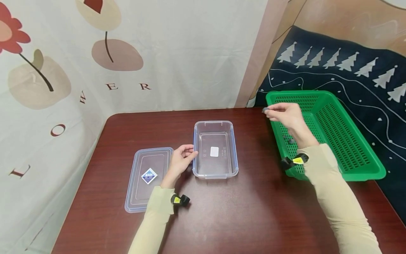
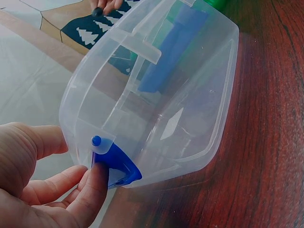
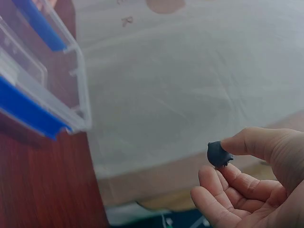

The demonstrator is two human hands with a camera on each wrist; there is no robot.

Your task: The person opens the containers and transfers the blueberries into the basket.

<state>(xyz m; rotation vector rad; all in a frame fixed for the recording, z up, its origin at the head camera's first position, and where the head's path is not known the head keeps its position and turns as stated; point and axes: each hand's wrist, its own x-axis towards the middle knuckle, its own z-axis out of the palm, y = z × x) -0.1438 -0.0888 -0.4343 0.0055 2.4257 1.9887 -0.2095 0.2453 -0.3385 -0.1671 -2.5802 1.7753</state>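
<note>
A clear plastic box (image 1: 220, 160) with blue side latches stands uncovered on the table, a white label on its bottom. My left hand (image 1: 182, 160) grips its left side, with fingertips at a blue latch (image 2: 116, 164) in the left wrist view. Over the near-left rim of the green basket (image 1: 355, 175), my right hand (image 1: 287, 114) pinches a small dark blue-grey piece (image 3: 218, 154), rounded with little points, between thumb and fingers. A few similar dark pieces (image 1: 291, 141) lie in the basket, partly hidden by the right wrist.
The box's clear lid (image 1: 136, 190) with a blue-and-white sticker lies flat left of the box, partly under the left arm. Printed cloth (image 1: 190, 70) hangs behind the brown table (image 1: 222, 218). A dark tree-patterned cloth (image 1: 317, 46) lies beyond the basket.
</note>
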